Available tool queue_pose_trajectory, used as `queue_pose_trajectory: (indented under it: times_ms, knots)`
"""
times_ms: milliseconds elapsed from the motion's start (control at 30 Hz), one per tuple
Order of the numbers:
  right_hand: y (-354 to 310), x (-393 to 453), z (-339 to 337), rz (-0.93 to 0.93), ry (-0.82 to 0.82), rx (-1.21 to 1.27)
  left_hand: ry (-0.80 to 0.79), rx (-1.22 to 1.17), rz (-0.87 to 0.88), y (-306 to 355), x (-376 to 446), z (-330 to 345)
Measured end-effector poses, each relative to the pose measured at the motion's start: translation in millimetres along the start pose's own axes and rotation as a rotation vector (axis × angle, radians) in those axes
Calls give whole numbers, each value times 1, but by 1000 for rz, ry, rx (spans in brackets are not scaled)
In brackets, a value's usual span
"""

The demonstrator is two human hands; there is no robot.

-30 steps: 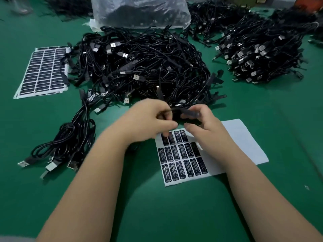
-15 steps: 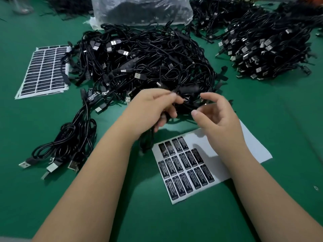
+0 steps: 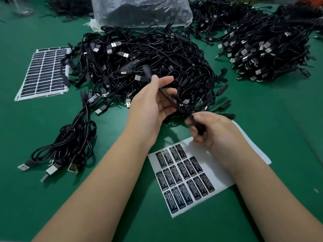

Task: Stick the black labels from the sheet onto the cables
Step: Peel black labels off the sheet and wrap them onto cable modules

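Cable in hand [image 3: 176, 103]: black, thin, drawn out of the near edge of the central heap and held above the table, running on a slant from upper left to lower right between the two hands.

Left hand [image 3: 153, 105]: palm turned inward, thumb and fingers curled loosely round the upper stretch of the cable; grip closed on it.

Right hand [image 3: 215, 131]: fingers curled and pinching the lower, thicker end of the same cable; grip clamped on it. It hovers just over the far edge of the label sheet.

Label sheet [image 3: 225, 172]: white backing, lying flat on the table under the right forearm, near the person. Black labels [image 3: 185, 177] with white print fill its left part in three rows; the right part is bare white.

Central heap of cables [image 3: 139, 65]: large black tangle with silver USB plugs, just beyond the hands.

Small bundle [image 3: 70, 137]: several cables lying to the left, plugs toward the near edge; one carries a black label near its far end.

Second label sheet [image 3: 43, 72]: far left, touching the heap's left edge, fully covered in black labels.

Right-hand pile [image 3: 267, 48]: another mass of cables, well apart from the central heap.

Plastic bag [image 3: 141, 9]: translucent, at the far side, dark contents.

Table [image 3: 279, 137]: green surface.
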State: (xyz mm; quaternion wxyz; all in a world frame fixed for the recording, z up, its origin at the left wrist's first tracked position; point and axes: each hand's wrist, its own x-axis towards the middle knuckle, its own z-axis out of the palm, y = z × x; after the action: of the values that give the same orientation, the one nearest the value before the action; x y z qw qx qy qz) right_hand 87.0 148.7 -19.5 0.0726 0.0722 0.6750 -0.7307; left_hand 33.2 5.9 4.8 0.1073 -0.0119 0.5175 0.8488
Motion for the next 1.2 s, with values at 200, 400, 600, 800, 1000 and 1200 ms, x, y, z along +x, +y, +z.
queue_pose_trajectory:
  times_ms: [200, 400, 600, 800, 1000, 1200]
  knots:
    - [-4, -2, -3, 40, -140, 43, -48, 16, -18, 5, 3, -4]
    - [-4, -5, 3, -2, -138, -246, -110, 144, -59, 12, 9, -17]
    - [-1, 2, 2, 37, 168, 120, -368, 953, -55, 21, 3, -26]
    - [0, 9, -4, -18, 465, 342, -326, 1540, 26, 16, -14, -8]
    - [-3, 13, -8, -2, 514, 552, -334, 1993, 120, -7, -31, 16]
    - [-4, 13, -8, 2, 522, 591, -375, 1953, 91, -14, -36, 20]
